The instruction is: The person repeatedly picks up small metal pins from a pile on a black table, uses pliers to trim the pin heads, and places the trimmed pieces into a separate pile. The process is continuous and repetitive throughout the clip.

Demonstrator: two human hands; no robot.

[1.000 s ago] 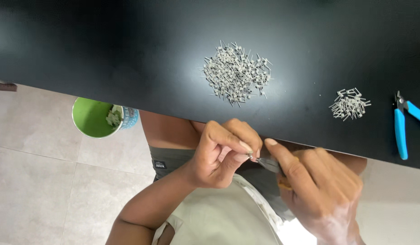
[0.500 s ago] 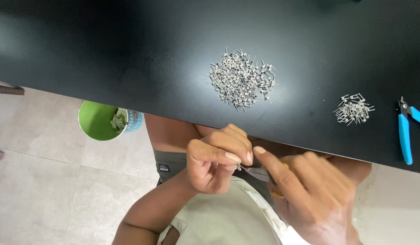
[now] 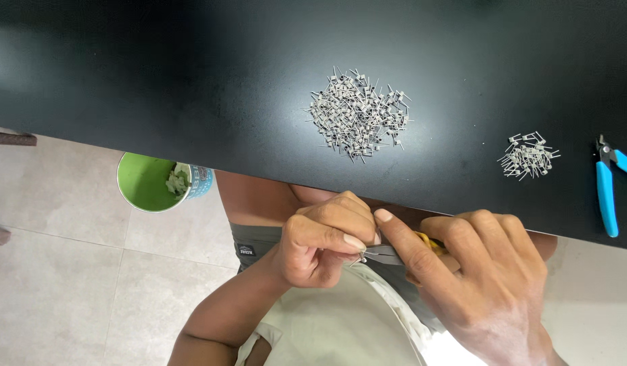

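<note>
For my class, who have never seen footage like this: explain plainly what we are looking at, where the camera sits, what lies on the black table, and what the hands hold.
The camera sits on a person's head, looking down at their own two bare hands below the edge of the black table. On it lie a large pile of small metal coils, a smaller pile and blue-handled cutters. A green cup stands on the floor. The left hand pinches a tiny metal piece; the right hand grips a yellow-handled tool against it.
</note>
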